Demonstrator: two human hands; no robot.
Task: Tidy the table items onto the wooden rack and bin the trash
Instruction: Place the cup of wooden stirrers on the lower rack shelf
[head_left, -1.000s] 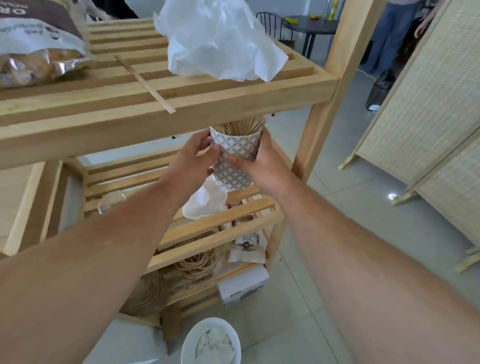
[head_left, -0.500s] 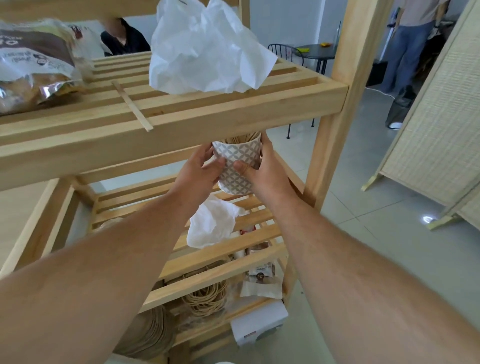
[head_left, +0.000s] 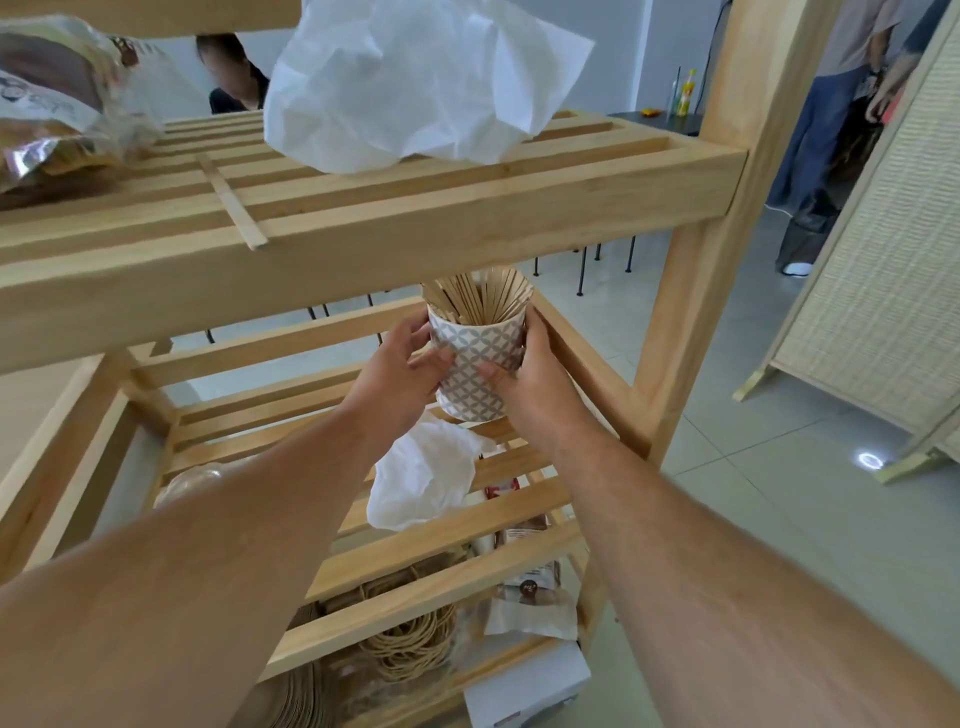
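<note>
A grey-and-white patterned cup (head_left: 477, 358) full of wooden sticks (head_left: 480, 297) is held inside the wooden rack (head_left: 395, 228), over the middle slatted shelf and just under the upper shelf. My left hand (head_left: 397, 376) grips its left side and my right hand (head_left: 530, 384) grips its right side. The cup's base sits at or just above the slats; I cannot tell if it touches. White crumpled paper (head_left: 423, 480) lies on the same shelf right below my hands.
The upper shelf carries a big white paper sheet (head_left: 415, 83), a snack bag (head_left: 57, 104) and a loose wooden stick (head_left: 231, 200). Coiled twine (head_left: 410, 647), packets and a white box (head_left: 524, 686) lie lower down. A woven screen (head_left: 883, 270) and people stand to the right.
Both hands have carried the cup deeper into the rack, under the upper shelf. My view has tilted upward and the white bin on the floor has dropped out of sight.
</note>
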